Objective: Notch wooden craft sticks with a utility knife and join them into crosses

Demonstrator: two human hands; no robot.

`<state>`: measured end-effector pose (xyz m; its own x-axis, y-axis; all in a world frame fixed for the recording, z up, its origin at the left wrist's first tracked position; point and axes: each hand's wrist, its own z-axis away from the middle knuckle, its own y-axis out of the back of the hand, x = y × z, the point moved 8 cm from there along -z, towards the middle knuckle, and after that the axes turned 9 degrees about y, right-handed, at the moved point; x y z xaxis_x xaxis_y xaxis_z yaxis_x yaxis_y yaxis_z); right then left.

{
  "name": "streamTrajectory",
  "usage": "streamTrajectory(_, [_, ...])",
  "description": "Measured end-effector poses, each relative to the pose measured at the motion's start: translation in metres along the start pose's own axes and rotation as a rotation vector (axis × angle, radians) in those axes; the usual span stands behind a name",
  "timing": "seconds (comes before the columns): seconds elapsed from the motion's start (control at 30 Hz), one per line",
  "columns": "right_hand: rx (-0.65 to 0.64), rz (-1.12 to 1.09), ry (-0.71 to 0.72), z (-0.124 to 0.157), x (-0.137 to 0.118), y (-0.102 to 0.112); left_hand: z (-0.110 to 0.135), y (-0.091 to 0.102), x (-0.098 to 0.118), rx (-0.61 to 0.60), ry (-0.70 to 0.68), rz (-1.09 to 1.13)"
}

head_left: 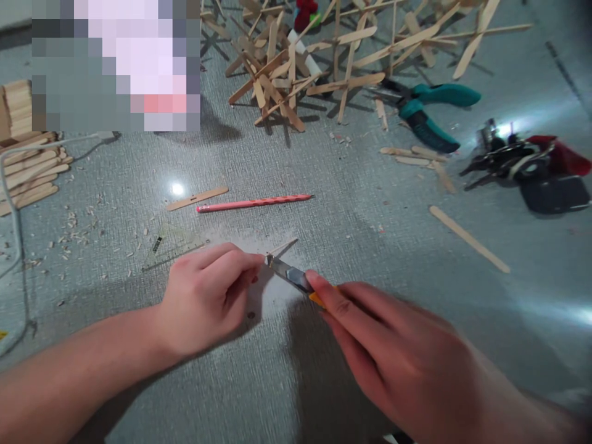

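Fine Cutting, Partway Along

Across the frame, work is being laid out on a grey tabletop (259, 157) and is being judged as partway along. In the upper centre, a heap of crossed craft sticks (346, 83) is being displayed; which of these are finished is not being shown. At lower right, the utility knife (298, 279) is being gripped by the closed right hand (402, 345), one digit being laid along its top. Left of centre, the left hand (208, 290) is being held with thumb and forefinger pressed together, the near end of a thin wooden strip (284, 247) apparently being pinched between them. At the left edge, a stack of craft sticks (34, 169) is being left unused, so more cutting may remain.

The knife's long axis is being directed from lower right to upper left, its tip being aimed at the left fingertips. The strip, near the centre, is being held obliquely, its free end being pointed to the upper right; whether it is being bitten by the edge cannot be told. Smallest of all, shavings (71, 233) are being seen strewn at left.
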<state>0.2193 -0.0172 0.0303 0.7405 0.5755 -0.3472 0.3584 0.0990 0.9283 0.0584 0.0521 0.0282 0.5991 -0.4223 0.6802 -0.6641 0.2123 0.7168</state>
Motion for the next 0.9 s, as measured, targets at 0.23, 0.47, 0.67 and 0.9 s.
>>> streamTrajectory(0.23, [0.029,-0.083,0.015,-0.005,0.001,0.000,0.005,0.004,0.007,0.103,-0.103,-0.127])
streamTrajectory(0.47, [0.032,-0.113,0.051,-0.004,-0.003,0.000,0.017,0.005,0.011,0.175,-0.162,-0.193])
streamTrajectory(0.67, [0.050,-0.075,0.055,-0.001,0.000,0.002,0.015,0.007,0.016,0.195,-0.210,-0.202])
streamTrajectory(0.9, [0.013,-0.030,0.083,0.000,0.002,0.001,0.019,0.008,0.028,0.192,-0.427,-0.351])
